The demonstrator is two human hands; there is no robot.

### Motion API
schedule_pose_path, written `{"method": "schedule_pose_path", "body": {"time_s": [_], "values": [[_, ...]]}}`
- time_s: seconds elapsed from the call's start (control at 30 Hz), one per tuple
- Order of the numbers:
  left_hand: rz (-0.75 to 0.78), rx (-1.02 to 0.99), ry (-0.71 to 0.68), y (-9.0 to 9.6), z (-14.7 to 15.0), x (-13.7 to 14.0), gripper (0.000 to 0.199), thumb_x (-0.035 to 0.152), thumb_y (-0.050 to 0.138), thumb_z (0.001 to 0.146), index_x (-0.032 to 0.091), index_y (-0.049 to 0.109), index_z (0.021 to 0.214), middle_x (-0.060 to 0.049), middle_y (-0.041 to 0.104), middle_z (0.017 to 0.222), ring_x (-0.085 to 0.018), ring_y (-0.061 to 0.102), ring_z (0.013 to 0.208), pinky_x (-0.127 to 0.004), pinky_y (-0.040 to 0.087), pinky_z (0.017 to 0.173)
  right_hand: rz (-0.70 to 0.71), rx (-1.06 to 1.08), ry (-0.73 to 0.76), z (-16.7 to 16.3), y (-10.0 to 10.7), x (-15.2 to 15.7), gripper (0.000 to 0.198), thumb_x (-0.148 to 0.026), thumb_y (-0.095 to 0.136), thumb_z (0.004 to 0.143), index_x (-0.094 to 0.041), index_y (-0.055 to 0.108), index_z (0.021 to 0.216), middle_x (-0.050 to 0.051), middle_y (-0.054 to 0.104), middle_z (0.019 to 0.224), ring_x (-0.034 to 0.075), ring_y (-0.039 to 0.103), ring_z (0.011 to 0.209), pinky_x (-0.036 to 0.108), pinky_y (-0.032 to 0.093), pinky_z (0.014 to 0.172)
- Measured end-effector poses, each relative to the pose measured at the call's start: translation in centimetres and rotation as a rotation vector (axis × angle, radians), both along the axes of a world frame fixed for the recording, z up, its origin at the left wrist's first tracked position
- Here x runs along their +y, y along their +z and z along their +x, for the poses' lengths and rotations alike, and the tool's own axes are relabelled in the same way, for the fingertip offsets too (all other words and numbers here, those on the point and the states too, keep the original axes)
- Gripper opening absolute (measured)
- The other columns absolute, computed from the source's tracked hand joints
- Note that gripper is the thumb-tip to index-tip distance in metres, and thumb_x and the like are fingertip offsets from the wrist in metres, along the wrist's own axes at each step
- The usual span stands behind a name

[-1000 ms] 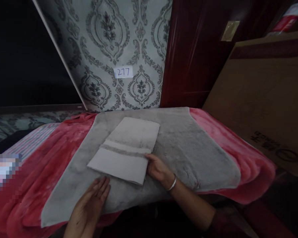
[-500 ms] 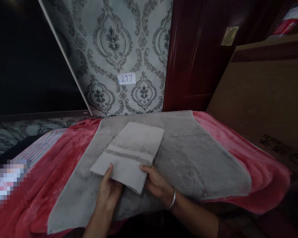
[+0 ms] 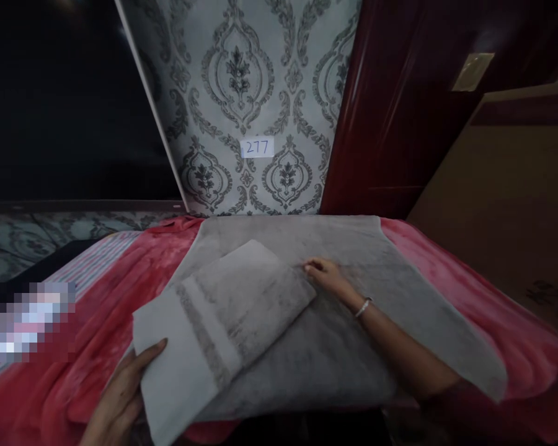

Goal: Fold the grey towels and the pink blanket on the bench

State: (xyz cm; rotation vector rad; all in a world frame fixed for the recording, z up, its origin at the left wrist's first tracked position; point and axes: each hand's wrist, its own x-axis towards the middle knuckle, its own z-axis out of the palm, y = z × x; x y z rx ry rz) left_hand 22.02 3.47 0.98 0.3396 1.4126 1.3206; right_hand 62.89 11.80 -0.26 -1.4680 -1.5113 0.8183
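Where the patterned wall point(image 3: 237, 93) comes down, a dark screen point(image 3: 65, 111) stands at one side and a cardboard box point(image 3: 506, 198) at the other. Below them spreads a red blanket point(image 3: 106, 310), and over it a grey cloth point(image 3: 325, 365). On that cloth I have the folded towel point(image 3: 265, 297), set askew, its near end apparently raised. Folding looks mostly done to me: it is already a flat, banded oblong. It isn't squared up, and I can't tell whether another fold is left. My left hand point(image 3: 125, 387) grips its near end, thumb on top; my right hand point(image 3: 328, 277), well apart from the left, has curled fingers just beside the far edge, whether touching I can't tell. Smallest are the "277" label point(image 3: 257, 147) and my bangle point(image 3: 363, 307).
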Motion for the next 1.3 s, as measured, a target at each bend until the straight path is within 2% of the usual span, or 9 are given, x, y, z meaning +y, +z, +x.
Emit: {"method": "schedule_pose_path", "body": {"time_s": [0.13, 0.37, 0.53, 0.67, 0.8, 0.9, 1.03, 1.13, 1.3], "values": [[-0.017, 0.049, -0.053, -1.4, -0.6, -0.3, 0.028, 0.006, 0.071, 0.065, 0.014, 0.068, 0.092, -0.006, 0.074, 0.073, -0.023, 0.072, 0.061, -0.030, 0.061, 0.055, -0.102, -0.220, 0.003, -2.5, 0.3, 5.4, 0.034, -0.032, 0.063, 0.085, -0.015, 0.070, 0.114, 0.011, 0.072, 0.110, 0.025, 0.065, 0.104, 0.035, 0.049, 0.095], [-0.013, 0.057, -0.076, -1.0, -0.2, -0.3, 0.030, 0.009, 0.074, 0.066, 0.014, 0.068, 0.095, -0.009, 0.075, 0.078, -0.026, 0.074, 0.066, -0.036, 0.064, 0.064, -0.299, -0.095, 0.140, -5.6, 0.1, 8.8, 0.023, -0.038, 0.074, 0.079, -0.018, 0.073, 0.089, 0.007, 0.075, 0.097, 0.029, 0.069, 0.100, 0.033, 0.054, 0.085], [-0.009, 0.139, -0.070, -0.7, -0.2, -0.2, 0.043, 0.015, 0.080, 0.060, 0.017, 0.069, 0.101, -0.007, 0.075, 0.074, -0.026, 0.072, 0.060, -0.034, 0.062, 0.056, -0.406, 0.110, 0.202, -6.5, 0.5, 7.3, 0.026, -0.038, 0.071, 0.078, -0.017, 0.068, 0.093, 0.006, 0.074, 0.083, 0.022, 0.070, 0.075, 0.029, 0.056, 0.064], [0.066, 0.197, -0.156, 1.0, -1.2, 1.0, 0.052, 0.022, 0.085, 0.057, 0.017, 0.071, 0.106, -0.009, 0.076, 0.078, -0.029, 0.073, 0.065, -0.034, 0.061, 0.054, -0.373, 0.368, 0.196, -5.5, 2.3, 4.6, 0.032, -0.035, 0.077, 0.069, -0.017, 0.067, 0.093, 0.005, 0.072, 0.078, 0.019, 0.065, 0.065, 0.026, 0.052, 0.057], [0.119, 0.242, -0.296, 4.5, -1.5, 3.7, 0.059, 0.025, 0.087, 0.052, 0.017, 0.072, 0.107, -0.010, 0.077, 0.081, -0.029, 0.072, 0.062, -0.035, 0.059, 0.050, -0.244, 0.464, 0.143, -2.2, 4.8, 1.3, 0.038, -0.035, 0.079, 0.067, -0.017, 0.068, 0.099, 0.007, 0.074, 0.091, 0.020, 0.067, 0.073, 0.026, 0.054, 0.061], [0.198, 0.312, -0.442, 6.1, -0.2, 6.4, 0.071, 0.027, 0.090, 0.047, 0.017, 0.070, 0.114, -0.012, 0.078, 0.091, -0.029, 0.074, 0.070, -0.034, 0.060, 0.055, -0.165, 0.450, 0.055, 0.3, 4.2, -1.0, 0.044, -0.037, 0.080, 0.068, -0.018, 0.068, 0.106, 0.008, 0.074, 0.104, 0.023, 0.069, 0.088, 0.028, 0.056, 0.070], [0.254, 0.475, -0.627, 4.1, 1.5, 9.7, 0.081, 0.032, 0.090, 0.045, 0.015, 0.068, 0.122, -0.014, 0.078, 0.103, -0.035, 0.074, 0.093, -0.041, 0.062, 0.079, -0.193, 0.292, -0.072, 2.6, -0.7, -3.3, 0.045, -0.032, 0.074, 0.070, -0.018, 0.066, 0.112, 0.009, 0.074, 0.105, 0.026, 0.069, 0.095, 0.035, 0.057, 0.080], [0.253, 0.793, -0.691, 2.0, 1.7, 11.7, 0.083, 0.034, 0.082, 0.058, 0.010, 0.061, 0.135, -0.018, 0.075, 0.116, -0.039, 0.068, 0.113, -0.048, 0.055, 0.099, -0.192, 0.040, -0.129, 4.0, -3.3, -3.9, 0.056, -0.031, 0.065, 0.076, -0.016, 0.060, 0.129, 0.011, 0.073, 0.104, 0.029, 0.069, 0.096, 0.044, 0.056, 0.086], [0.439, 1.531, -0.620, 2.6, 4.7, 14.6, 0.074, 0.023, 0.056, 0.086, 0.001, 0.035, 0.154, -0.026, 0.047, 0.154, -0.034, 0.044, 0.145, -0.045, 0.033, 0.121, 0.196, -0.586, -0.125, 1.7, -0.5, -1.1, 0.070, -0.031, 0.060, 0.084, -0.015, 0.047, 0.150, 0.018, 0.059, 0.139, 0.035, 0.053, 0.129, 0.050, 0.040, 0.112]]}}
